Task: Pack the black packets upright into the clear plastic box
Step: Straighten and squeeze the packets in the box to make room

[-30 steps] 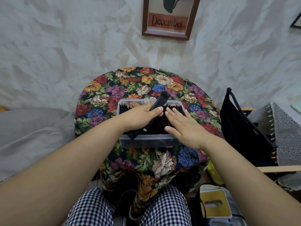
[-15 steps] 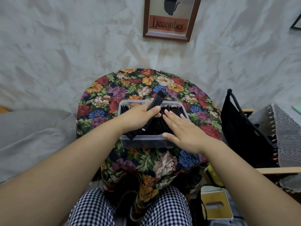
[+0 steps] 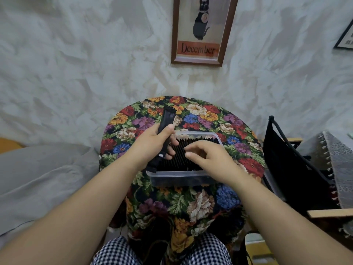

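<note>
I am gripping one long, flat black foil packet (image 3: 167, 120) in my left hand (image 3: 152, 144), my thumb lying across its front and my fingers wrapping behind it. The packet is leaning at a slant over the left end of the clear rectangular plastic box (image 3: 181, 178). Its upper end is poking out over the cloth beyond the box, and its lower end is hanging by the near left corner. My palm is covering its middle.

Inside the box, a tight row of upright black packets (image 3: 179, 161) is standing on edge. Only their tops are showing, and I cannot count them.

My right hand (image 3: 210, 157) is resting on that row with bent fingers, the fingertips touching the packet tops. Whether they are pinching one I cannot tell. This hand is also hiding the right end of the row.

The box is sitting on a round table under a flowered cloth (image 3: 200, 205). A framed cat print reading "December" (image 3: 200, 31) is hanging on the wall behind, its top cut off. A black fabric bag (image 3: 286, 159) is standing to the right.
</note>
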